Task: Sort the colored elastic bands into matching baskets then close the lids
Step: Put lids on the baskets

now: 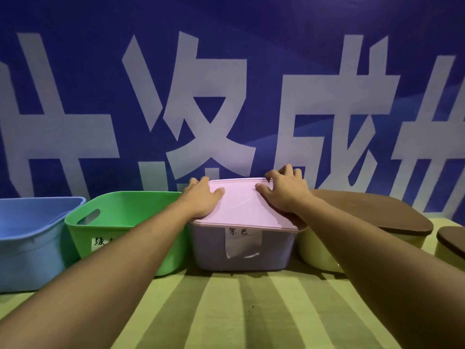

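Both hands, left (205, 199) and right (284, 191), spread flat, pressing smooth pink rectangular plastic lid (242, 206) onto lilac plastic basket (214, 248); lidless green plastic basket (120, 210) just left of left hand.

Five baskets (242, 248) being lined up before a banner (226, 84), two hands (203, 199) being pressed on the middle basket's lid (242, 205)

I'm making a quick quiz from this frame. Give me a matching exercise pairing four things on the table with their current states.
Things:
1. purple basket
2. green basket
3. blue basket
4. cream basket

States:
A. brown lid on, untouched
B. open, at the far left
C. pink lid on, both hands pressing it
D. open, with a paper label

Pairs: 1-C, 2-D, 3-B, 4-A
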Motion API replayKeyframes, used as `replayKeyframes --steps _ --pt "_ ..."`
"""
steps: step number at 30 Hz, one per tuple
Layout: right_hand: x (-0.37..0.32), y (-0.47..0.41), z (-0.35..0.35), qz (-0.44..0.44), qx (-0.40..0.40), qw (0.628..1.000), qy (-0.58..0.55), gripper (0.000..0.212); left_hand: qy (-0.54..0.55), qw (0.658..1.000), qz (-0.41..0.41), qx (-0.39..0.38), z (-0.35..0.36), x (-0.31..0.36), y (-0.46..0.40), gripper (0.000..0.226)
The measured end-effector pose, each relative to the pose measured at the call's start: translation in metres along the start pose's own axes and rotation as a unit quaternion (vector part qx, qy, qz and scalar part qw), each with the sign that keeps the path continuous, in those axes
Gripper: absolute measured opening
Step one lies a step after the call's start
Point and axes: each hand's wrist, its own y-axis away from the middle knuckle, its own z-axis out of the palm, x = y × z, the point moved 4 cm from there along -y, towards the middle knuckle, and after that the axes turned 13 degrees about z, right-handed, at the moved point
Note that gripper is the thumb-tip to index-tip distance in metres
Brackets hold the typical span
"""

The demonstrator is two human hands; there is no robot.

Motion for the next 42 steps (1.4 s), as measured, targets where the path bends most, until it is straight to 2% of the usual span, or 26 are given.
replayKeyframes --steps 5,11,16,20,28,34,42 --pt "-0.016 -0.015 0.0 -0.03 -0.01 0.999 0.0 0.064 -0.002 0.999 -0.032 0.0 -0.003 -0.016 -0.011 0.069" --pt "-0.007 -0.027 0.022 -0.013 -0.084 0.996 0.034 0.065 -0.03 0.998 -0.035 -0.031 0.009 -0.016 -0.017 0.068" --pt "-0.011 -0.028 0.028 -0.018 -0.139 0.99 -0.011 0.057 -0.044 0.997 -0.039 -0.045 0.013 -0.021 -0.022 0.069" --pt "-0.012 -0.026 0.027 -0.018 -0.144 0.989 -0.022 0.056 -0.054 0.997 -0.033 -0.045 0.013 -0.021 -0.022 0.067" --pt "-0.013 -0.026 0.024 -0.015 -0.141 0.99 -0.005 0.058 -0.155 0.985 -0.024 -0.076 0.006 -0.021 -0.026 0.069" --pt "-0.013 -0.024 0.025 -0.019 -0.133 0.991 -0.02 0.057 -0.153 0.987 -0.006 -0.05 0.006 -0.018 -0.022 0.065" --pt "-0.012 -0.018 0.022 -0.015 -0.131 0.991 -0.019 0.058 -0.179 0.982 -0.013 -0.059 0.003 -0.011 -0.014 0.064"
